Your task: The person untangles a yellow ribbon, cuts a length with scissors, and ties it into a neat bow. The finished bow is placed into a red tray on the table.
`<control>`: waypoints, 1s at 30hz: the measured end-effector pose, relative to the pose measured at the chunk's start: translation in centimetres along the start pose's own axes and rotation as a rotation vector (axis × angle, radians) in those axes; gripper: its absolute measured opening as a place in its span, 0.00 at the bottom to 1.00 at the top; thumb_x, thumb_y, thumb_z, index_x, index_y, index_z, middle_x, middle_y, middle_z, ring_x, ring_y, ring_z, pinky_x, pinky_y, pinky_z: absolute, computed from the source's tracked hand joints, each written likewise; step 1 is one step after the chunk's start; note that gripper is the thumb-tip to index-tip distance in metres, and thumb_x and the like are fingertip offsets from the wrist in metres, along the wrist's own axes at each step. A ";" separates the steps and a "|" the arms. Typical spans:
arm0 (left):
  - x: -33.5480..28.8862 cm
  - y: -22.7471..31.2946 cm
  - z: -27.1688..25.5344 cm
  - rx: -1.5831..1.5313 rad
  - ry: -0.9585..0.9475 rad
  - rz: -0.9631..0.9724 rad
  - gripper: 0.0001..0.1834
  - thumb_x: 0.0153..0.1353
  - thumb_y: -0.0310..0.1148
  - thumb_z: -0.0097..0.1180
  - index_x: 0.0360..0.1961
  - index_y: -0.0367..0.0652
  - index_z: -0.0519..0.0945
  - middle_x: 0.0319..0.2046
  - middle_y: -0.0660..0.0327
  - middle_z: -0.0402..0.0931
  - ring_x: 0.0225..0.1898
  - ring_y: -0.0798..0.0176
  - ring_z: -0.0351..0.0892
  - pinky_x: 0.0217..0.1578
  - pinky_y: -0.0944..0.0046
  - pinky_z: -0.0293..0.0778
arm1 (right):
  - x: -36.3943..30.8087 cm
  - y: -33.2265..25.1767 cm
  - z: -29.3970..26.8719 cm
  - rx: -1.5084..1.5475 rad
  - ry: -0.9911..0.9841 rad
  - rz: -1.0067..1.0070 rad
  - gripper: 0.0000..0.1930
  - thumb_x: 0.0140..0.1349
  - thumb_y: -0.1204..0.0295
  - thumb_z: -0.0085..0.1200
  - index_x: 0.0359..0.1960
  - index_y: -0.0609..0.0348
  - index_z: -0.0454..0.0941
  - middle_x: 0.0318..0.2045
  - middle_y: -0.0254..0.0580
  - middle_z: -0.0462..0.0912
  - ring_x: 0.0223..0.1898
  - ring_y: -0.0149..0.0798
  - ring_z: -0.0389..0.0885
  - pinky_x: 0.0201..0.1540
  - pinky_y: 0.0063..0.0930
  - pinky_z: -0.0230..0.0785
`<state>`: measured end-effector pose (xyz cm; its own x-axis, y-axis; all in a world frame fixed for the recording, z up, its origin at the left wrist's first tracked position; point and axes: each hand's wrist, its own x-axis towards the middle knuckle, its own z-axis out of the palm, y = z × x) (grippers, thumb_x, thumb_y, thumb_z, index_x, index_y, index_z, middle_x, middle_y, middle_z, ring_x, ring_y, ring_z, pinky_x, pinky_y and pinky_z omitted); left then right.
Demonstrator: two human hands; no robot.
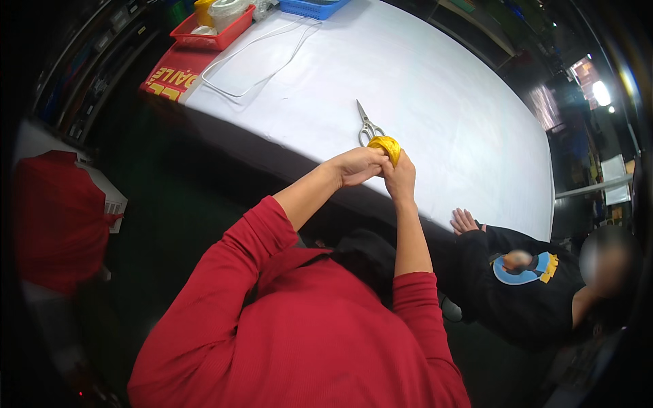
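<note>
Both my hands meet over the near edge of a white-covered table (435, 88). Between them is a shiny yellow coil (388, 147), looking like wound ribbon or cord; its exact kind cannot be made out. My right hand (401, 178) is closed around its near right side. The fingers of my left hand (359, 166) are curled in against the coil from the left, and their tips are partly hidden. Just beyond the coil, metal scissors (369, 125) lie on the table, blades pointing away from me and one handle loop partly covered by the yellow coil.
A loop of white cable (235, 94) lies at the far left, near a red basket (216, 42) and a blue basket (309, 9). Red printed material (178, 70) covers that corner. At right, a person in black (503, 272) rests a hand (464, 221) on the table edge.
</note>
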<state>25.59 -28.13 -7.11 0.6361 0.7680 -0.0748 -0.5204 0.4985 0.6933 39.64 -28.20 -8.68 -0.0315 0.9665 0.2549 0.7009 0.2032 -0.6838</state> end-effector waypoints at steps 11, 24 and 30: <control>1.6 -3.9 0.0 0.969 0.950 0.324 0.12 0.56 0.33 0.47 0.26 0.33 0.75 0.22 0.44 0.74 0.26 0.44 0.76 0.28 0.54 0.70 | -0.3 -0.9 4.0 -0.225 0.013 0.212 0.15 0.55 0.61 0.50 0.34 0.62 0.68 0.32 0.51 0.76 0.34 0.54 0.76 0.34 0.45 0.67; 1.1 -0.4 -7.7 0.777 0.953 0.198 0.13 0.62 0.33 0.44 0.38 0.33 0.74 0.29 0.50 0.78 0.30 0.60 0.78 0.33 0.62 0.71 | 4.9 -3.2 12.2 -0.323 -0.047 0.294 0.16 0.54 0.61 0.52 0.33 0.60 0.64 0.33 0.50 0.74 0.29 0.57 0.76 0.30 0.48 0.68; 0.7 3.7 -14.9 0.047 0.806 -0.121 0.10 0.60 0.32 0.49 0.32 0.38 0.80 0.25 0.63 0.78 0.26 0.74 0.76 0.27 0.75 0.69 | 6.5 -5.6 14.9 -0.414 -0.095 0.261 0.18 0.51 0.60 0.56 0.33 0.59 0.66 0.31 0.48 0.73 0.26 0.55 0.76 0.29 0.46 0.68</control>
<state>15.65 -19.76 -15.28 0.0714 0.7721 -0.6315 -0.4390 0.5929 0.6752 24.94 -20.73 -13.39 0.1320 0.9906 0.0349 0.9173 -0.1087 -0.3831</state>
